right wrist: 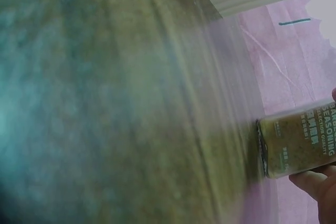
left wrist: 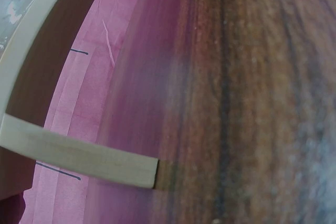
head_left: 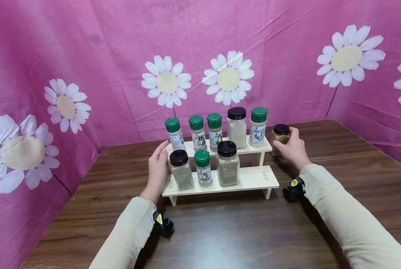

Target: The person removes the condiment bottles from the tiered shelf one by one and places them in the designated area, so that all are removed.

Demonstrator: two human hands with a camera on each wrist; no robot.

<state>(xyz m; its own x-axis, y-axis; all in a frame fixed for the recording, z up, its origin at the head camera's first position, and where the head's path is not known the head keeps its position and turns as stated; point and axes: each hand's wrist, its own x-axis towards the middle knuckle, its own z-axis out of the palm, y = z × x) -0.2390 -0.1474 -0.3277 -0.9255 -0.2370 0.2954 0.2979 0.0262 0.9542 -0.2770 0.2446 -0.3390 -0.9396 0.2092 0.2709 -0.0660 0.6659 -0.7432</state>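
Observation:
My right hand (head_left: 293,148) grips a square seasoning jar (right wrist: 294,142) with brown contents and a black lid, upright beside the right end of the two-tier wooden rack (head_left: 254,181). Its base is close to the tabletop. At the rack's other end, my left hand (head_left: 156,170) holds the left edge of the upper tier, fingertips by the shelf corner. The upper tier carries several green-capped shakers (head_left: 215,129) and one black-lidded jar (head_left: 237,127). On the lower tier, a green-capped shaker (head_left: 203,170) stands between two black-lidded jars (head_left: 228,164).
The rack stands on a dark wood-grain table (head_left: 200,231). A pink cloth (head_left: 113,45) printed with white daisies hangs around the back and sides. Each wrist carries a small black camera (head_left: 162,224) on its cuff.

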